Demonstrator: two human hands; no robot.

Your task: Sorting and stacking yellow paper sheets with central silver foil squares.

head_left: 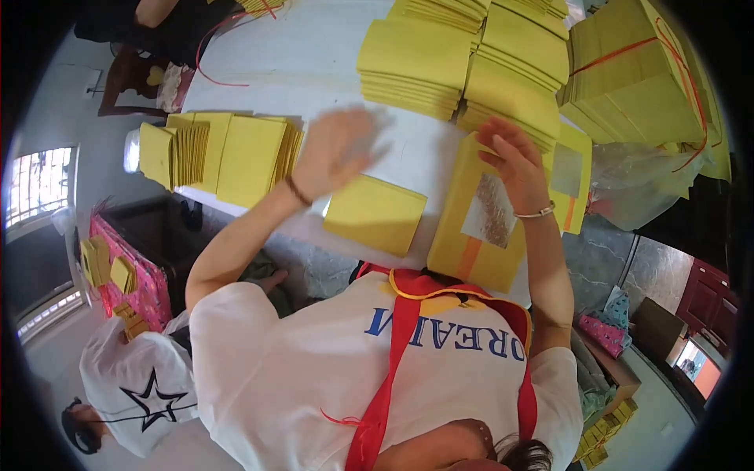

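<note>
My left hand [338,149] is blurred, fingers spread, and holds nothing. It hovers over the white table [275,63], just above a folded yellow paper square [375,213]. My right hand [510,157] curls its fingers over the top edge of a large yellow paper sheet [459,243] that has a foil square and an orange stripe. A second such sheet [572,177] lies to the right of that hand. A bracelet sits on each wrist.
Tall stacks of yellow paper [416,55] fill the table's far side, and one bundle [628,78] is tied with red string. Fanned folded yellow papers [220,149] lie at the left. Another person in a white star shirt [141,385] sits low left beside a pink box [141,275].
</note>
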